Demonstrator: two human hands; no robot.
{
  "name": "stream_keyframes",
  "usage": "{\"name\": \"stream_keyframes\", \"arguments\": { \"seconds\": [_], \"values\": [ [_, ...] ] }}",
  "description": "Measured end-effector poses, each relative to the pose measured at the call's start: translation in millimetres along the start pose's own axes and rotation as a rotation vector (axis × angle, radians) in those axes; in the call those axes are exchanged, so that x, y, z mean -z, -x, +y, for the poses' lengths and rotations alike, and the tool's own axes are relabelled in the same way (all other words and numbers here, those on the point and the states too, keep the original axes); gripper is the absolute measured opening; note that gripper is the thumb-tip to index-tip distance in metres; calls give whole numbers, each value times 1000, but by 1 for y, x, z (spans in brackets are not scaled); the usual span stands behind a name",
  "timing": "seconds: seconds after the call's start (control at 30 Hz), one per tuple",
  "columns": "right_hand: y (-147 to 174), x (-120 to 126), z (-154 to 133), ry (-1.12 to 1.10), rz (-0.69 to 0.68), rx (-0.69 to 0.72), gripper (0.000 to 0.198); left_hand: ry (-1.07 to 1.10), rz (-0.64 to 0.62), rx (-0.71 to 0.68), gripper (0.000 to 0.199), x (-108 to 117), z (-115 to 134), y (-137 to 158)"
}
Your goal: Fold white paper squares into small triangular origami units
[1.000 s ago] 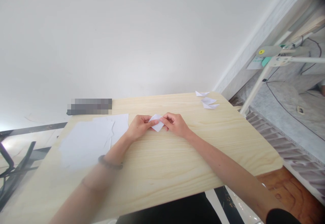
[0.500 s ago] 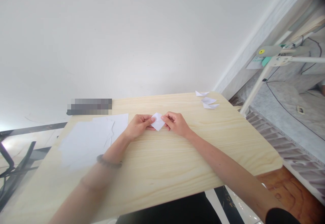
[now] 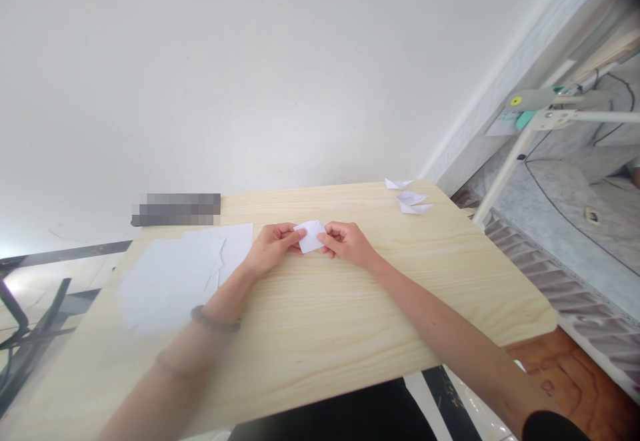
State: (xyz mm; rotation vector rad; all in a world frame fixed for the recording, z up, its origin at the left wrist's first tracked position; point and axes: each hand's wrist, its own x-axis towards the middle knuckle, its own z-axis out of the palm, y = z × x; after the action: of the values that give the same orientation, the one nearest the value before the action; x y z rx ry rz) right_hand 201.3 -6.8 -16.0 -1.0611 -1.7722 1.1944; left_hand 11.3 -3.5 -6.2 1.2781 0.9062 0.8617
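Note:
A small folded piece of white paper (image 3: 313,237) is held up between both hands over the middle of the table. My left hand (image 3: 273,247) pinches its left side, thumb on top and fingers behind. On the opposite side, my right hand (image 3: 345,242) grips the right edge between thumb and fingers. The fingertips behind the paper are partly hidden. At the table's far right corner lie folded paper boats (image 3: 414,207), pale white with pointed ends.
Loose white sheets (image 3: 170,281) are spread over the left side of the wooden table (image 3: 310,334). A dark, blurred-out object (image 3: 177,210) sits at the back left edge. Behind the table rises a white wall (image 3: 280,81); a white metal frame (image 3: 515,161) stands to the right.
The folded paper has turned in my fingers, from standing on a corner like a diamond to a flatter, tilted square. Both hands stay in nearly the same place.

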Motion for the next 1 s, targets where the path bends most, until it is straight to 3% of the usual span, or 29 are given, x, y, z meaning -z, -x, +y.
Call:
{"name": "stream_keyframes", "arguments": {
  "seconds": [0.17,0.5,0.77,1.0],
  "values": [
    [0,0,2,36,-8,4,24,30,-33,47,36,0,3,2],
    [1,-1,2,139,-25,3,20,-95,-74,-7,37,-4,4,3],
    [-1,-2,1,59,-13,15,21,-70,79,10,34,-5,3,0],
    [-3,1,2,-9,-5,-1,17,-74,80,-21,31,-4,-1,-1]
  ]
}}
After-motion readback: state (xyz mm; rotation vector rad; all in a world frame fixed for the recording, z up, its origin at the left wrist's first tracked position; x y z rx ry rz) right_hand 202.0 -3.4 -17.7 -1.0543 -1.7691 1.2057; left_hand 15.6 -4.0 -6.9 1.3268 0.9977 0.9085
